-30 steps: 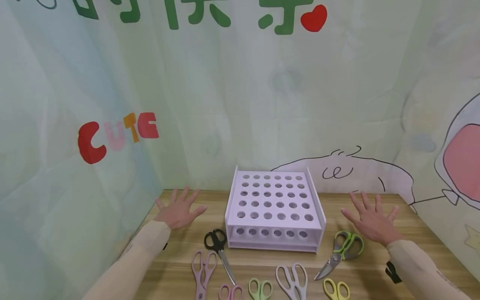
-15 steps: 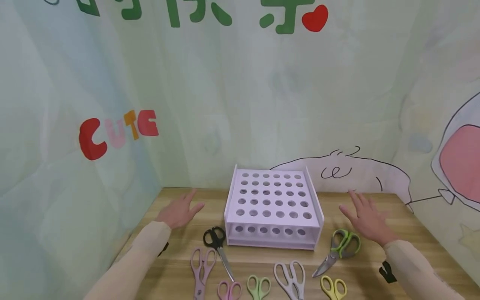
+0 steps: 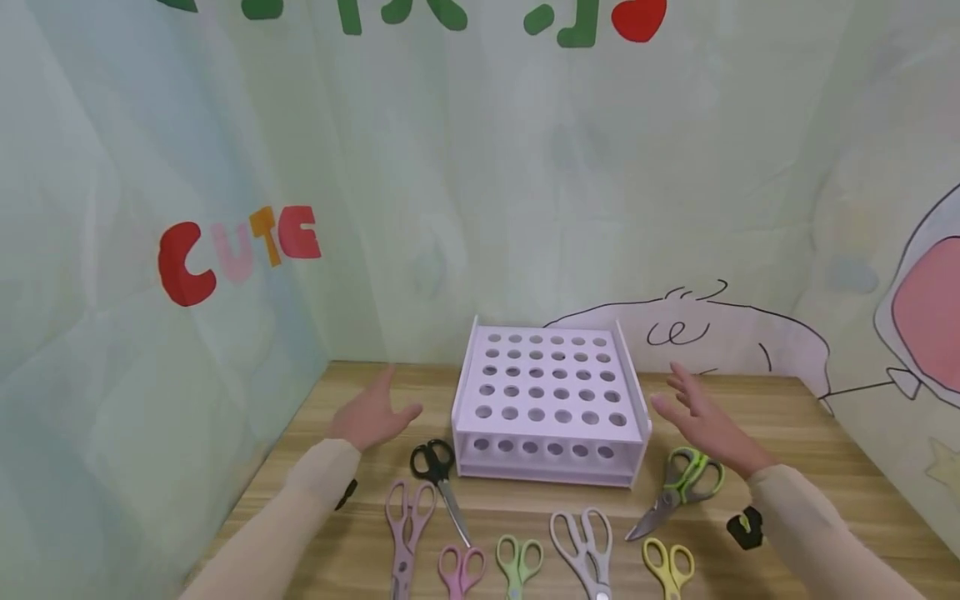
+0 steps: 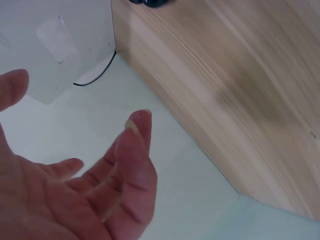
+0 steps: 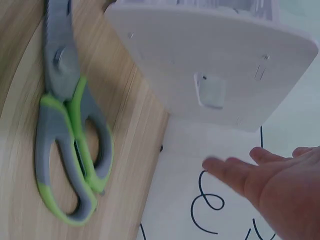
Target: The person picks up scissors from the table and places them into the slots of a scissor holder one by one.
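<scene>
A white rack with rows of round holes stands at the back middle of the wooden table. Left of it hovers my left hand, holding nothing. In the left wrist view its fingers bend loosely, palm showing. To the right of the rack, my right hand hangs in the air with straight fingers, also holding nothing. Nearest to it lies a pair of green-and-grey scissors, flat on the table. Black-handled scissors lie between my left hand and the rack.
Along the front lie purple scissors, small pink scissors, small green scissors, white scissors and small yellow scissors. A printed cloth hangs behind the table and along its sides.
Both hands have turned from palms down with spread fingers to palms facing inward, and have moved closer to the rack. The head view has tilted slightly downward. The scissors and rack stay put.
</scene>
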Available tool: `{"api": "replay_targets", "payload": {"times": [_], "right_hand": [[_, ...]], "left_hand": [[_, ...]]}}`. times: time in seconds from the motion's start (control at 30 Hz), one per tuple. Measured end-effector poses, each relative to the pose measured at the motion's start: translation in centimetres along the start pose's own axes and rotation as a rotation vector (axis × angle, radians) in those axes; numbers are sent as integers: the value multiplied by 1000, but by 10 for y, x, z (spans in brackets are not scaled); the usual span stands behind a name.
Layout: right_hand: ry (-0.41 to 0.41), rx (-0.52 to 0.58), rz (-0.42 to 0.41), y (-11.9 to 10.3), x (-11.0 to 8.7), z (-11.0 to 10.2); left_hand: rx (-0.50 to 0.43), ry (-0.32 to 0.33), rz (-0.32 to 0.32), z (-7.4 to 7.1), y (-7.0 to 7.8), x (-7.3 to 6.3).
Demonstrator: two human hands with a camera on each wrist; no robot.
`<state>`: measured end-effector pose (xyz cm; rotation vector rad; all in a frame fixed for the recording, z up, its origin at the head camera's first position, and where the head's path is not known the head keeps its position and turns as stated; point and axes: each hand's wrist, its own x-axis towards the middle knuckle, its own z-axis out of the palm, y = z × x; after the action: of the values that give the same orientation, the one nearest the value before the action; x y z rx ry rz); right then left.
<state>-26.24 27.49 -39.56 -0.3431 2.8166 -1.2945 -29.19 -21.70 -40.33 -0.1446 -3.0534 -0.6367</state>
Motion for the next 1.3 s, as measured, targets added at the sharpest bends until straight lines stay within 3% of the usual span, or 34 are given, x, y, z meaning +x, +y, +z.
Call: {"api": "replay_targets", "payload": {"times": [0.27,0.67,0.8,1.17,1.3], "right_hand": [[-143,239,-11,-3,2,9],[-174,369,-47,-6,1,17],[-178,383,-19,-7,1,19],[-199,349,48,-6,-4,17],[-210,350,44,-6,0,17]], "left_hand": [[6,-53,-108,14,14,-8],[32,-164,-156,32,22,-14],[38,-193,-186,39,26,-15],[132,-188,-244,71,30,-11],[154,-190,-251,75,29,-9]]}}
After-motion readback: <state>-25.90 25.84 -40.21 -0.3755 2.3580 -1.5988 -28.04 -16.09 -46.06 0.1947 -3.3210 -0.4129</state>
